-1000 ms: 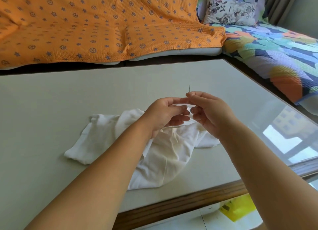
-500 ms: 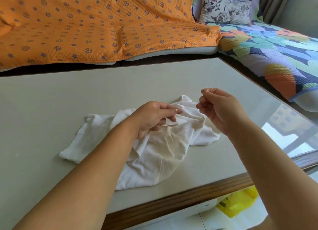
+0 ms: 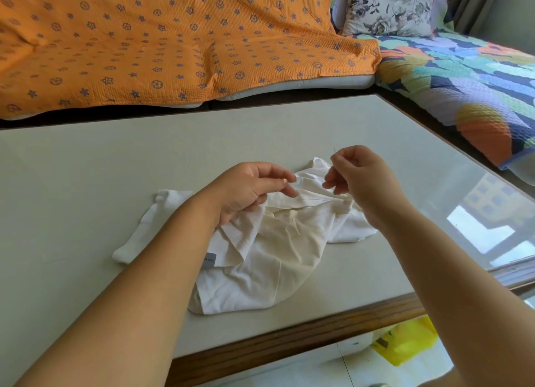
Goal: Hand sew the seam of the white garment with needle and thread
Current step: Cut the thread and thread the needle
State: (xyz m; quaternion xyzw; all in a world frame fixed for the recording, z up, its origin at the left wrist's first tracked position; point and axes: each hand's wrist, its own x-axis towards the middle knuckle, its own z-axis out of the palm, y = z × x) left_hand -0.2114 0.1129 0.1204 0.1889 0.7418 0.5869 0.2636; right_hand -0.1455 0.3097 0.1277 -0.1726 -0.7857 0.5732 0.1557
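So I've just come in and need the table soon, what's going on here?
A person is hand-sewing a crumpled white cloth garment that lies on the pale grey table. The left hand pinches a fold of the cloth. The right hand, raised just beside it, pinches a thin metal needle whose tip pokes up above the fingers. The thread is too fine to make out.

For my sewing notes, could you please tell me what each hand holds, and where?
Right hand pinches the needle by its lower part, one end sticking up. Left hand pinches a raised fold of the garment.
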